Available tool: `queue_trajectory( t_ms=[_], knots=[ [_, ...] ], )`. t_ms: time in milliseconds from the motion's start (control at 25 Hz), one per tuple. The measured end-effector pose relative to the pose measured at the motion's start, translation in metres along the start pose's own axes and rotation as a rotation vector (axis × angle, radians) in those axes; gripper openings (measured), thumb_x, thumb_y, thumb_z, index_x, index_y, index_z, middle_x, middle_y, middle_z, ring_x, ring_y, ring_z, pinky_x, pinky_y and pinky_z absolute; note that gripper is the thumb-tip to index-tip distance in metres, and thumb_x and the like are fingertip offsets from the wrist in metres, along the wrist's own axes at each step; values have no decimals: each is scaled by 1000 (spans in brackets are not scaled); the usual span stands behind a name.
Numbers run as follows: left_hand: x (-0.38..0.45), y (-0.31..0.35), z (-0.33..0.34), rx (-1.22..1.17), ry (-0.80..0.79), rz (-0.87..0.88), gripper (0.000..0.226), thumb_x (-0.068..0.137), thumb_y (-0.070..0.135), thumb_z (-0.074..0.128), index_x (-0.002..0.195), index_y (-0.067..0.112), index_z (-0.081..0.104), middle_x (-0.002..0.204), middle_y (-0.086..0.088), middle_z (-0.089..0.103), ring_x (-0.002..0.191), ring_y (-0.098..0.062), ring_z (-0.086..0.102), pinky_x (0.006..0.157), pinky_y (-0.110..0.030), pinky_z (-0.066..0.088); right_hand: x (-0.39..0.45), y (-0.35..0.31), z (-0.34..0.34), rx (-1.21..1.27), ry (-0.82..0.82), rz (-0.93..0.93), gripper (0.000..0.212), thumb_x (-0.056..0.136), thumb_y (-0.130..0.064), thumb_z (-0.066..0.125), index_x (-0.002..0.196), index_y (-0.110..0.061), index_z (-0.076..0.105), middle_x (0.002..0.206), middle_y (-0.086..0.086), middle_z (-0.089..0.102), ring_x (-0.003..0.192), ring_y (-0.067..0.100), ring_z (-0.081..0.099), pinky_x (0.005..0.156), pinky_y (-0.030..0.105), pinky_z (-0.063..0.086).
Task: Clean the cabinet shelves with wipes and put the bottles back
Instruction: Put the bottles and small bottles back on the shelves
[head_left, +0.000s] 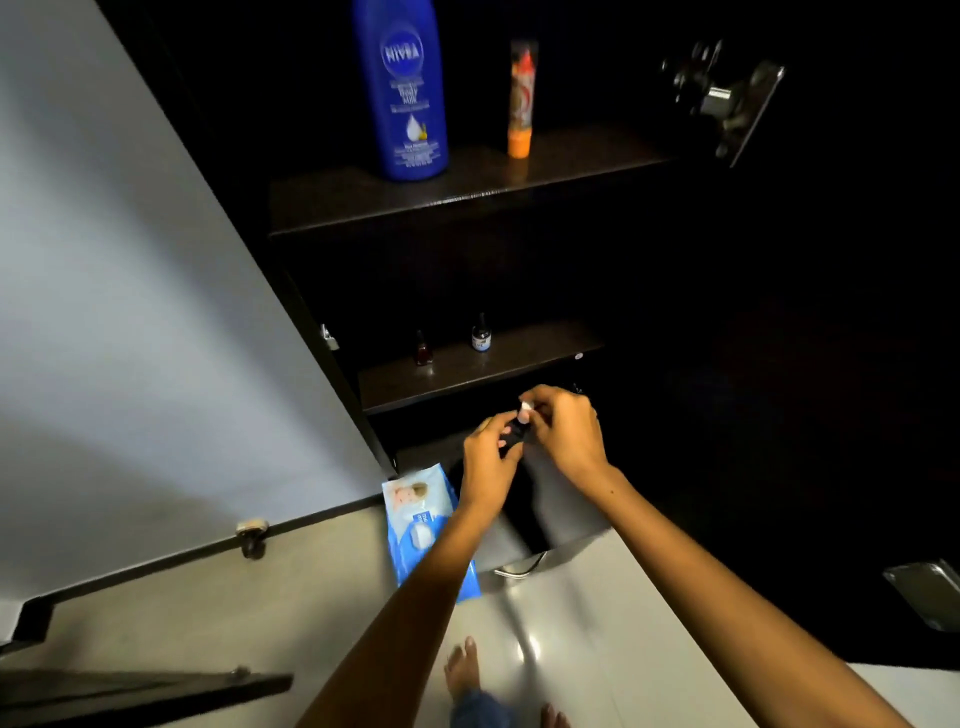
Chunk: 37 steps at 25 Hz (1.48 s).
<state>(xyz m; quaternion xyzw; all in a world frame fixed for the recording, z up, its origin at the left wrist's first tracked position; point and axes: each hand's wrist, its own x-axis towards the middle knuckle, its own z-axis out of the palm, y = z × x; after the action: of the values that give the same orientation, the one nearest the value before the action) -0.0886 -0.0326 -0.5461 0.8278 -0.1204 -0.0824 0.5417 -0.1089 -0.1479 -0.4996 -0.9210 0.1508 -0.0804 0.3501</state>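
Below the lower shelf (478, 371), left hand (488, 457) gripping a small dark bottle (516, 434), right hand (563, 431) pinching its white cap (524, 413); wipes pack (415, 519) lying beneath on the floor.

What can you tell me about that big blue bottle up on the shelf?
The big blue bottle stands upright on the upper shelf of the dark cabinet, left of an orange-capped tube and apart from it. It looks like smooth plastic, with a round white-lettered logo, small white writing and a white drop picture. Its top is cut off by the picture's edge. No hand touches it.
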Motion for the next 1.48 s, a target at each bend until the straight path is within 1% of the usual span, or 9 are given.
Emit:
queue_trajectory(
  t_ms=[120, 320, 480, 640, 800, 1000, 1160, 1280, 1480],
  knots=[
    [21, 41, -10, -87, 67, 84, 30, 74, -3, 68, 101, 8, 66, 96, -8, 68, 83, -16, 66, 79, -29, 56, 18, -21, -32, 132, 79, -21, 22, 80, -7, 64, 98, -19, 68, 89, 1, 73, 85, 14, 69, 78, 31, 55],
    [50, 79, -18, -127, 64, 217, 34, 73, -12, 57, 102, 5, 65, 98, -9, 63, 87, -19, 64, 72, -30, 58, 45, -39, -59, 251, 154, -53, 17, 80, -10, 68, 94, -20, 68, 82, -2, 71, 79, 11, 69, 73, 31, 58],
    [69, 87, -16, -72, 93, 228, 34, 71, -16, 52, 95, 3, 66, 90, -5, 59, 82, -15, 62, 70, -20, 53, 57, -36, -61, 248, 130, -44, 34, 72, -15, 78, 104, -19, 66, 89, -1, 72, 86, 11, 69, 79, 30, 56],
    [81, 85, -15, -64, 75, 224, 29, 76, -12, 55, 97, 4, 66, 91, -5, 60, 81, -12, 62, 67, -12, 50, 68, -29, -51, 144, 145, 32, 29, 70, -19, 77, 96, -25, 67, 89, -6, 74, 87, 8, 69, 80, 32, 56],
    [83, 74, -18, -75, 54, 176, 29, 76, -6, 64, 101, 7, 66, 91, -6, 65, 81, -10, 62, 70, -15, 52, 78, -25, -37, 188, 139, 64, 19, 72, -11, 74, 87, -21, 67, 82, -4, 73, 81, 9, 69, 76, 35, 58],
    [86, 51, -28, 158, -49, 213, 37, 74, 1, 71, 110, 9, 66, 108, -3, 65, 100, -10, 61, 86, -7, 42, 96, -20, -23, 208, 181, 67, 24, 78, -4, 70, 100, -9, 63, 93, 8, 71, 91, 19, 68, 83, 34, 56],
    [86, 45, -34, 218, -33, 257, 26, 74, -6, 67, 97, 5, 70, 103, -6, 67, 97, -8, 60, 89, -7, 42, 105, -18, -20, 209, 182, 38, 24, 79, -4, 69, 101, -4, 62, 95, 12, 71, 90, 21, 68, 82, 35, 56],
    [87, 42, -35, 177, 12, 256, 22, 71, -10, 66, 88, 3, 70, 97, -8, 68, 92, -8, 61, 83, -2, 41, 106, -13, -22, 223, 170, 23, 23, 77, -4, 71, 98, -5, 64, 91, 11, 72, 87, 19, 69, 79, 32, 57],
    [88, 42, -33, 201, 4, 265, 22, 72, -10, 67, 88, 5, 69, 96, -7, 67, 91, -10, 62, 80, -3, 42, 111, -8, -22, 225, 151, 23, 26, 75, -5, 73, 100, -4, 65, 92, 9, 72, 87, 15, 67, 77, 21, 50]
  ],
)
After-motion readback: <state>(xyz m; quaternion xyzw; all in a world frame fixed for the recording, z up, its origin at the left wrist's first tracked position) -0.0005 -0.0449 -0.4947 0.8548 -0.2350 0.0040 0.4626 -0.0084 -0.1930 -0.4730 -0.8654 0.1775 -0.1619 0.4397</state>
